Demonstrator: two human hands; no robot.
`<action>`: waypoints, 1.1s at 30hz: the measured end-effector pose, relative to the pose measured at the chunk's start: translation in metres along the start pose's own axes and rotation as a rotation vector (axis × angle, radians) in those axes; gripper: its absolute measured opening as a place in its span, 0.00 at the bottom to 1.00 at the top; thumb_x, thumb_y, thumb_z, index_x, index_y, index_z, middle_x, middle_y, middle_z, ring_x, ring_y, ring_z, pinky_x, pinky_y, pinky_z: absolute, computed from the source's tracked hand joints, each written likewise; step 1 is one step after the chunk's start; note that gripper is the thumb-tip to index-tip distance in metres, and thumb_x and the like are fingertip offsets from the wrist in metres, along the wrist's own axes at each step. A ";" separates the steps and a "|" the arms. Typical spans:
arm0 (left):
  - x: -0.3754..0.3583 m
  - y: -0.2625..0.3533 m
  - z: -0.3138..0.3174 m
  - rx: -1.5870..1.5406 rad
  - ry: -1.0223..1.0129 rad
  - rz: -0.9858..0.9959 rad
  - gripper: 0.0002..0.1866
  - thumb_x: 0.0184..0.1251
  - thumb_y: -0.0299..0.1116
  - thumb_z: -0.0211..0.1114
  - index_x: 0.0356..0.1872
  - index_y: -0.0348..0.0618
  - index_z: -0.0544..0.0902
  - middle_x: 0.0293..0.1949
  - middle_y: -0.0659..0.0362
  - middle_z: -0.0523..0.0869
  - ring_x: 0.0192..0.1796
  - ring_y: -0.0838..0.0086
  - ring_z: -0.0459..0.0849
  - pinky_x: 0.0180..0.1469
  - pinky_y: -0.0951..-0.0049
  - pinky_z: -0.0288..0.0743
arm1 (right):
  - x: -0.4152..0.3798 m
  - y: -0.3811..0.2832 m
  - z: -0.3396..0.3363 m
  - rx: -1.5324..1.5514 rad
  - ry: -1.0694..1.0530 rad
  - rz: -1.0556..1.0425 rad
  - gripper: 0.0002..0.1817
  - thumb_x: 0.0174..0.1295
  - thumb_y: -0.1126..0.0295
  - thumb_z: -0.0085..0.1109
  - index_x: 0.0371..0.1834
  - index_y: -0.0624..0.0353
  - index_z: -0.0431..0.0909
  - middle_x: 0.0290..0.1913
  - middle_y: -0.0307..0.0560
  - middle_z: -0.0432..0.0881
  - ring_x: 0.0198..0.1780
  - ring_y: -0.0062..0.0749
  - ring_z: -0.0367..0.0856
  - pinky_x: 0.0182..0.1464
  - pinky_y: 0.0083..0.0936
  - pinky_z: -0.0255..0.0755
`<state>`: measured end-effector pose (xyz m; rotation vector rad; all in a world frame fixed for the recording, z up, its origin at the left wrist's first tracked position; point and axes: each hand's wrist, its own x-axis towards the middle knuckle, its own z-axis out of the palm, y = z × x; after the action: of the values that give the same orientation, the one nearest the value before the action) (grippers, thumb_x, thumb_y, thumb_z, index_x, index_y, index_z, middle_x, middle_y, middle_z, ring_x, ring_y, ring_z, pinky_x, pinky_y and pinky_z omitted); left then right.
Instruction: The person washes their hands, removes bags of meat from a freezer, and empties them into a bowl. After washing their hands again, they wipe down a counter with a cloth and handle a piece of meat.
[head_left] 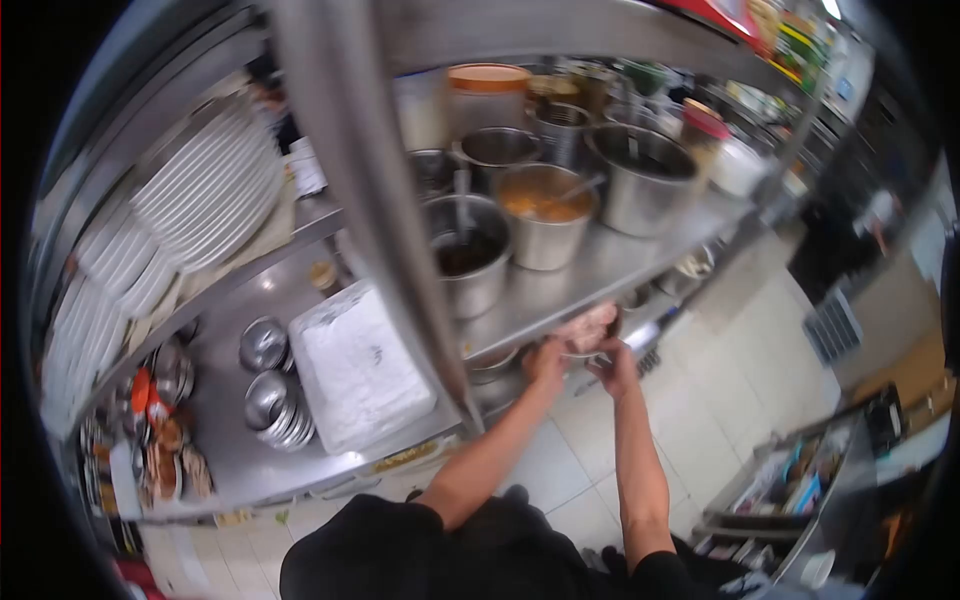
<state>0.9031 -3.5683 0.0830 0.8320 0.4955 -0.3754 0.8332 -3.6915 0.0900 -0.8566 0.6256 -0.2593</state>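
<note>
Both hands are below the front edge of the steel shelf, at a metal bowl (583, 354) with pale pink pieces (587, 328) in it that look like raw meat. My left hand (546, 362) grips the bowl's near left side. On its right side, the fingers of my right hand (614, 368) are curled at the rim. Motion blur softens the fingertips, and the far part of the bowl lies under the shelf's shadow. Just above my hands, a steel pot of orange sauce (545, 215) with a ladle stands on the shelf.
More steel pots (640, 180) crowd the shelf (620, 265). An upright metal post (390, 190) divides the view. Left of it are stacked white plates (210, 180), a white tray (360, 365) and small metal bowls (275, 410). An open drawer (790, 480) juts out at lower right.
</note>
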 end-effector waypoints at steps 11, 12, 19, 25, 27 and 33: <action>-0.065 0.027 -0.128 0.890 -0.840 -0.010 0.06 0.56 0.33 0.64 0.28 0.42 0.81 0.25 0.61 0.83 0.28 0.79 0.78 0.32 0.75 0.71 | -0.087 0.130 0.010 0.055 -0.092 0.067 0.16 0.63 0.56 0.48 0.42 0.58 0.76 0.39 0.42 0.78 0.42 0.33 0.76 0.50 0.34 0.70; -0.082 0.045 -0.152 0.998 -0.858 0.050 0.08 0.52 0.35 0.65 0.24 0.39 0.82 0.23 0.58 0.83 0.27 0.76 0.77 0.32 0.71 0.71 | -0.092 0.151 0.007 -0.069 -0.097 0.141 0.14 0.64 0.58 0.50 0.42 0.57 0.77 0.37 0.41 0.79 0.40 0.32 0.77 0.45 0.30 0.71; -0.085 0.114 -0.427 1.769 -0.321 0.108 0.17 0.52 0.42 0.58 0.22 0.36 0.82 0.33 0.44 0.84 0.38 0.50 0.81 0.44 0.58 0.75 | -0.181 0.243 0.002 -1.110 -0.442 0.359 0.13 0.56 0.61 0.64 0.37 0.59 0.82 0.36 0.44 0.83 0.37 0.30 0.79 0.41 0.28 0.74; -0.131 0.186 -0.549 1.641 -0.219 -0.273 0.26 0.56 0.50 0.58 0.44 0.35 0.82 0.44 0.43 0.83 0.48 0.51 0.82 0.51 0.57 0.74 | -0.215 0.306 0.105 -1.436 -0.805 0.403 0.15 0.57 0.59 0.63 0.39 0.59 0.81 0.37 0.46 0.83 0.38 0.32 0.80 0.43 0.29 0.73; -0.147 0.209 -0.570 1.562 -0.224 -0.327 0.29 0.60 0.54 0.56 0.51 0.38 0.80 0.49 0.46 0.82 0.51 0.53 0.80 0.53 0.57 0.72 | -0.216 0.330 0.146 -1.481 -0.875 0.393 0.16 0.57 0.58 0.62 0.40 0.59 0.81 0.38 0.47 0.83 0.39 0.33 0.80 0.43 0.29 0.73; -0.197 0.239 -0.613 1.197 -0.197 -0.424 0.37 0.66 0.61 0.48 0.64 0.39 0.69 0.65 0.46 0.69 0.67 0.57 0.66 0.67 0.60 0.58 | -0.223 0.375 0.225 -1.531 -0.982 0.368 0.18 0.58 0.56 0.61 0.42 0.60 0.80 0.39 0.49 0.82 0.41 0.36 0.80 0.45 0.30 0.73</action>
<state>0.6956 -2.9210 -0.0138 1.8211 0.2173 -1.1914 0.7817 -3.2109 0.0033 -2.0684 -0.0948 1.0949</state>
